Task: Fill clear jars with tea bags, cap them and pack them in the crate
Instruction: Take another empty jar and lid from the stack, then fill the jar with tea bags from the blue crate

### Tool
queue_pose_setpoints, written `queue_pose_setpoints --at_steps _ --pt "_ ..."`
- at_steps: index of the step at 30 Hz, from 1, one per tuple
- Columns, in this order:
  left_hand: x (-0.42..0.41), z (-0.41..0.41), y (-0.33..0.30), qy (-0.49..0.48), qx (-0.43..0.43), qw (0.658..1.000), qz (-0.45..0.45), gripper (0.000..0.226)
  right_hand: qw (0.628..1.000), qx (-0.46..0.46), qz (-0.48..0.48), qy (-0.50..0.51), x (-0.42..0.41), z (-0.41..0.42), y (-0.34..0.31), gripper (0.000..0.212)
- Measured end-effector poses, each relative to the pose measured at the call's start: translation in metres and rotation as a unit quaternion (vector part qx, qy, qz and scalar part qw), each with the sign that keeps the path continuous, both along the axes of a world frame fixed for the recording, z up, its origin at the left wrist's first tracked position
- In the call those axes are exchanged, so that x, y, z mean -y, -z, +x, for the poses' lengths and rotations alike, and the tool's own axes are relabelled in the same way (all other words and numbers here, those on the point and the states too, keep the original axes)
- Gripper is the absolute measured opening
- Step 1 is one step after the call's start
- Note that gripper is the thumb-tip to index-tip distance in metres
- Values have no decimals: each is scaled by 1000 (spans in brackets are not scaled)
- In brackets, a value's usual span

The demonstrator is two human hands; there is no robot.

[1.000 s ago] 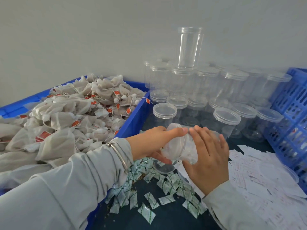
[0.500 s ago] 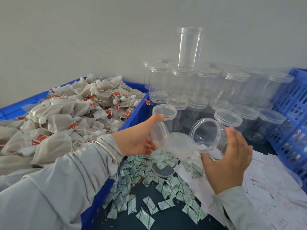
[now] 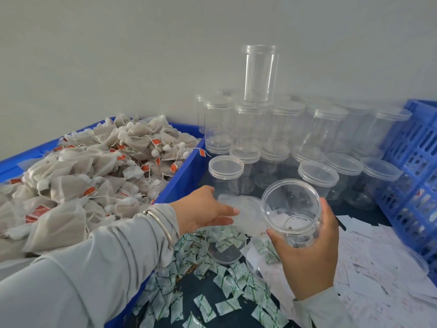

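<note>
right hand (image 3: 307,247) curls round one clear open jar (image 3: 292,209), tilted, mouth toward the camera, nothing inside. left hand (image 3: 203,210) pinches its clear lid (image 3: 243,214) just left of the jar, thumb and fingers nearly straight along it. two more loose lids (image 3: 227,253) lie below among green-and-white sachets (image 3: 227,285). capped empty jars (image 3: 316,178) stand behind in two tiers, too many to count. heaped tea bags (image 3: 78,176) fill one blue bin (image 3: 182,185) on the left; one blue crate (image 3: 416,176) stands right.
</note>
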State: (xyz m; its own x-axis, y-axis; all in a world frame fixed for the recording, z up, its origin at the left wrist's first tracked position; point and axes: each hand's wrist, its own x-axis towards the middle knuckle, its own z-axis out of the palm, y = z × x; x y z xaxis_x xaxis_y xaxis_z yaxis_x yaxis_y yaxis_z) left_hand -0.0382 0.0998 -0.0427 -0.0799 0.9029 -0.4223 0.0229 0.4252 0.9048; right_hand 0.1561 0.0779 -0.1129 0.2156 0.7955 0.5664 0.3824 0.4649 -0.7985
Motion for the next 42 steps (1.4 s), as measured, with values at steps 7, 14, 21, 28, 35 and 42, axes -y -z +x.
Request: queue_pose_setpoints --at_steps 7,14,21,28,35,42 --pt "-13 15 11 50 -144 988 -24 37 1000 1 -15 -2 0 2 4 108" --pt "-12 -6 -3 94 -267 957 59 48 998 -29 -23 -48 4 -1 6 109" --pt "-5 -84 -43 -90 -393 895 189 17 995 -43 -28 -85 24 -20 -3 107" --pt "25 -153 -57 163 -618 765 -85 27 987 -7 -47 -150 34 -40 2 110" --pt "22 -151 -53 226 -644 721 -117 29 974 -44 -70 -209 40 -59 0 104" --pt "25 -158 -57 129 -635 762 -4 13 968 -70 -83 -226 43 -65 2 99"
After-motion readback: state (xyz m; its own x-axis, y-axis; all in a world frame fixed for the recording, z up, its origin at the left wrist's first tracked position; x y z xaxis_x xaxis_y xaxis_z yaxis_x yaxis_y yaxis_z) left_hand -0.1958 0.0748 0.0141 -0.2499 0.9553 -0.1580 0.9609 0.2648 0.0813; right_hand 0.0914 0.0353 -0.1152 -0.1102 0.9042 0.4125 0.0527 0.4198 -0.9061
